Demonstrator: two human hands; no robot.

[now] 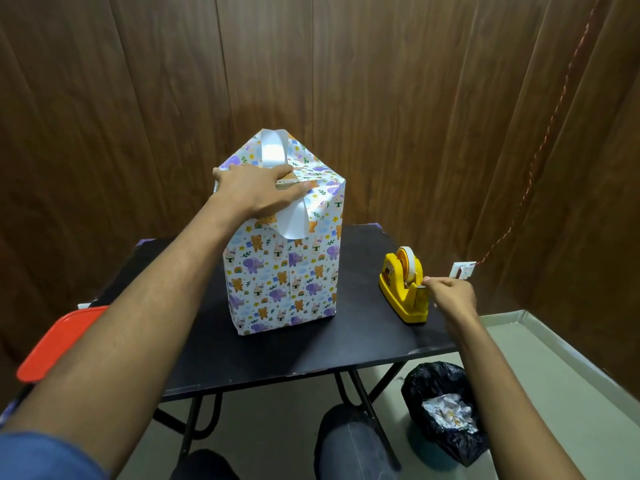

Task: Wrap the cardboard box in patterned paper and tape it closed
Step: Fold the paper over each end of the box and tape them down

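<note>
The left hand [263,190] was laid flat on the wrapped box [282,258], fingers spread. Tape at the yellow tape holder [403,285] was pinched by the right hand [450,294].

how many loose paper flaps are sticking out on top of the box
2. One flap stands up at the far edge of the wrapped box; the other curls down over the near side, beside the left hand. Any others may be hidden under that hand.

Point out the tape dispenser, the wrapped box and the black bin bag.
tape dispenser [403,287]: head view, on its yellow body below the roll.
wrapped box [280,282]: head view, on the patterned front face.
black bin bag [440,379]: head view, on its upper black plastic, on the floor right of the table.
</note>
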